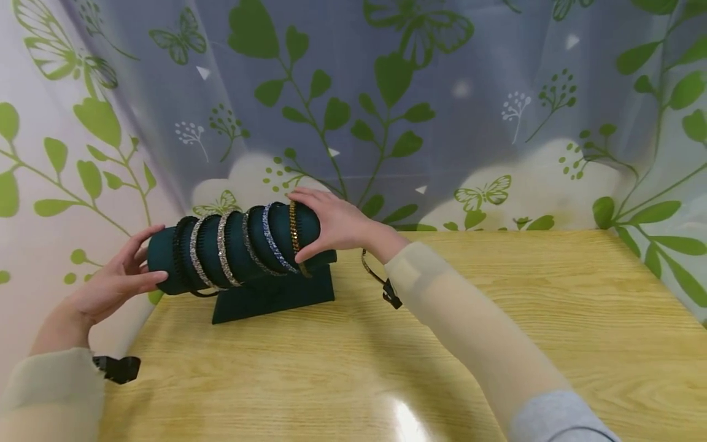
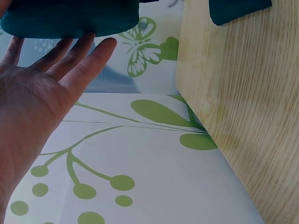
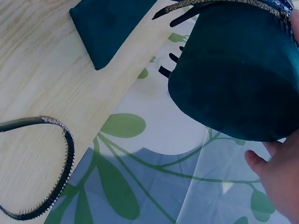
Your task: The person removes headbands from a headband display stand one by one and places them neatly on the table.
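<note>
A dark green velvet display roll lies across its stand at the table's back left corner. Several headbands ring it, the rightmost a gold one. My left hand is flat against the roll's left end, its fingers straight. My right hand wraps the right end, fingers over the top beside the gold band and thumb underneath. A loose dark headband lies on the table behind my right wrist, seen also in the right wrist view.
The light wooden table stretches out to the right and front. A curtain printed with green leaves and butterflies hangs close behind the table and along its left side. The roll's left end overhangs the table's left edge.
</note>
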